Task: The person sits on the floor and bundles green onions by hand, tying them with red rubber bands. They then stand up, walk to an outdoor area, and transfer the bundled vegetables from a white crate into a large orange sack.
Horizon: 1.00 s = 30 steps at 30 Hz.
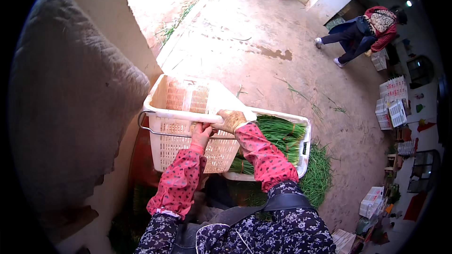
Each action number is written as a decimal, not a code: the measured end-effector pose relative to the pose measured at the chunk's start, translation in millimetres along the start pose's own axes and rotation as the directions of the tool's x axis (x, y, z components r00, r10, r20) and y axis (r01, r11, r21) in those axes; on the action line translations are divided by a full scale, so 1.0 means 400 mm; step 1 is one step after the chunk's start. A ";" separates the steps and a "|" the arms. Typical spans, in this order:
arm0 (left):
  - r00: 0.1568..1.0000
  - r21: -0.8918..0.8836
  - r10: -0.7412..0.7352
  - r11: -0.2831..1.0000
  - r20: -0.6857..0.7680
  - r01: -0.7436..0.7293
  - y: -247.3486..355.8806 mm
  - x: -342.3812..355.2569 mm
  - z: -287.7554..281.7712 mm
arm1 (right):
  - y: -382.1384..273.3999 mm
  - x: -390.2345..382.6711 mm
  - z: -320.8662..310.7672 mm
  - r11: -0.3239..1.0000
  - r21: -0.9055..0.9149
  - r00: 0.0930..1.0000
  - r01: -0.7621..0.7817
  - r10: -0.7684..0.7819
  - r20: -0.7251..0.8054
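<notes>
A white plastic crate [197,153] with slatted walls and a wire handle [172,134] stands in front of me, and no contents show inside. My left hand [201,136] is closed at its near rim, thumb and fingers pinched close to the wire. Just to its right, my right hand [229,121], in a worn tan glove, grips the top of the same rim. Partly behind my right forearm lies a second white crate [307,148], holding tied bundles of long green chives [281,131].
Loose chives [318,176] are heaped on the floor right of the filled crate. A wall edge draped with grey cloth [80,89] rises close on my left. Another person [365,33] walks at the far right, near stacked white crates [393,99].
</notes>
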<state>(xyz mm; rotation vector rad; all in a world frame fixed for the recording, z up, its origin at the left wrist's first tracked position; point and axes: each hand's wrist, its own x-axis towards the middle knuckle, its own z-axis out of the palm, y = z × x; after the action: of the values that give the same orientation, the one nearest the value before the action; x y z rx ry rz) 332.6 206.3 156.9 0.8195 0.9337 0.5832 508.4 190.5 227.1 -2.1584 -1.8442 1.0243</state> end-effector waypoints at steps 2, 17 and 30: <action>1.000 0.024 -0.005 1.000 0.031 0.005 -0.008 -0.006 0.031 | 0.044 -0.010 0.001 1.000 0.007 1.000 0.002 -0.002 -0.024; 0.974 0.077 -0.217 0.972 -0.069 0.222 0.054 -0.003 -0.009 | 0.037 -0.020 0.053 0.992 0.125 1.000 -0.018 0.016 0.018; 0.866 -0.201 -0.500 0.848 -0.002 0.490 0.331 0.014 -0.076 | -0.147 0.013 -0.037 0.986 0.149 0.995 -0.069 0.058 0.077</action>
<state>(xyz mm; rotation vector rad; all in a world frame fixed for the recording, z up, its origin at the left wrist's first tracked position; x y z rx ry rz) 296.8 296.5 252.0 0.3593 1.0712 0.2362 468.1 214.4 265.7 -2.1305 -1.6748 1.2286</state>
